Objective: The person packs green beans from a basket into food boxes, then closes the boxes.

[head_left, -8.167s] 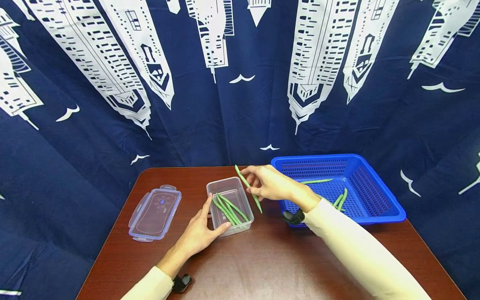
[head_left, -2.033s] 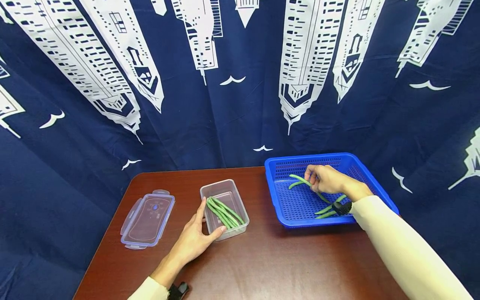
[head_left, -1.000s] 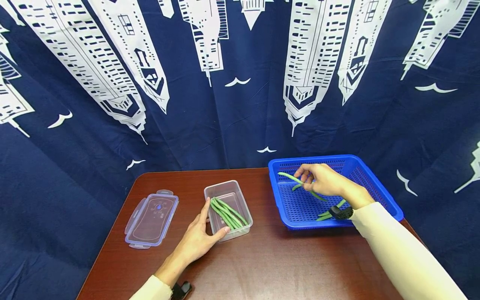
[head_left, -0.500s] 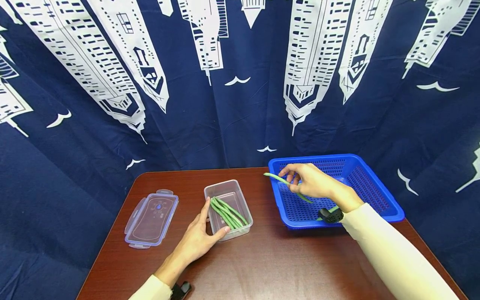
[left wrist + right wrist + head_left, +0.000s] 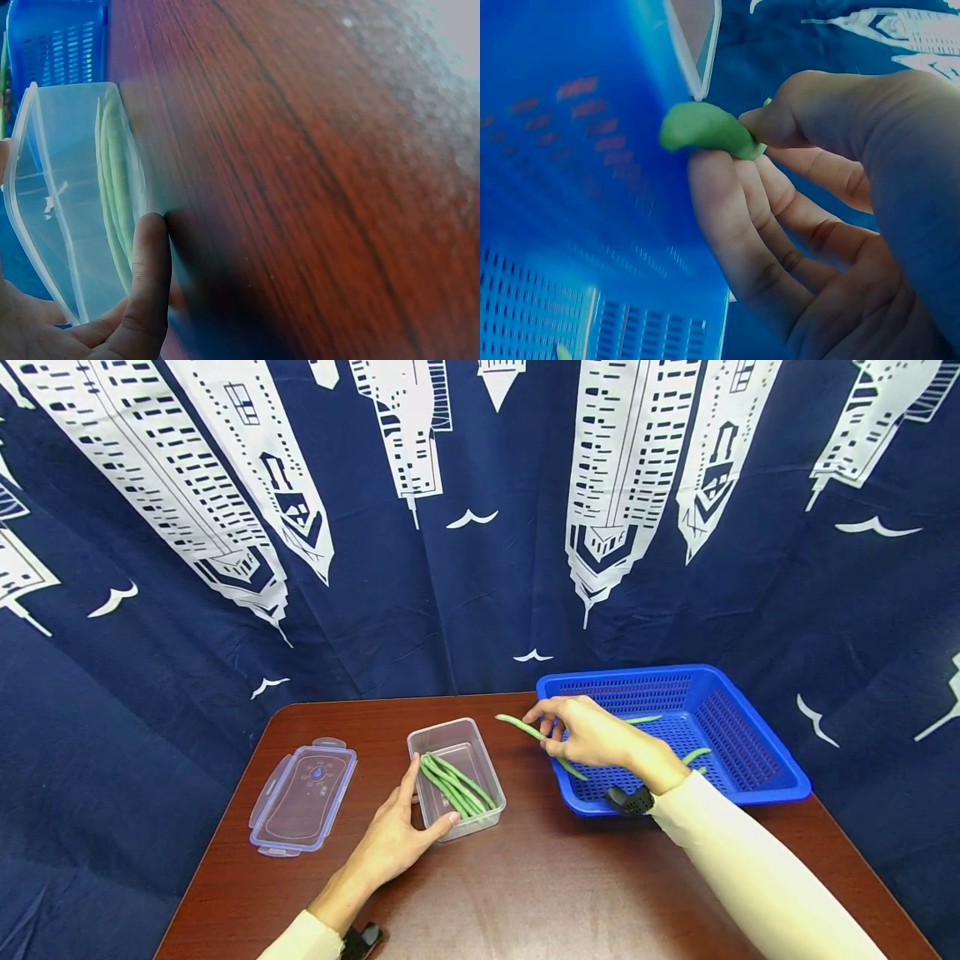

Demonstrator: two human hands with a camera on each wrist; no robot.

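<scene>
In the head view, my left hand [image 5: 390, 843] holds a clear plastic food container [image 5: 489, 760] by its near left corner, thumb on the near wall and fingers along the left side. Several green beans [image 5: 456, 787] lie lengthwise in it. My right hand [image 5: 588, 737] pinches one green bean [image 5: 519, 724] over the left rim of the blue basket [image 5: 750, 735]; its tip points toward the container. The right wrist view shows that bean [image 5: 705, 127] end-on between thumb and fingers. A few more beans [image 5: 696, 756] lie in the basket, partly behind my right arm.
A clear lid [image 5: 303, 797] with a blue seal and side clips lies flat on the brown table [image 5: 555, 877], left of the container. Behind the table hangs a dark blue curtain [image 5: 390, 635] printed with white buildings and birds.
My right hand has lifted a bean from the basket and carried it left past the rim. Over the longer span, beans were added to the container. The left hand stays on the container.
</scene>
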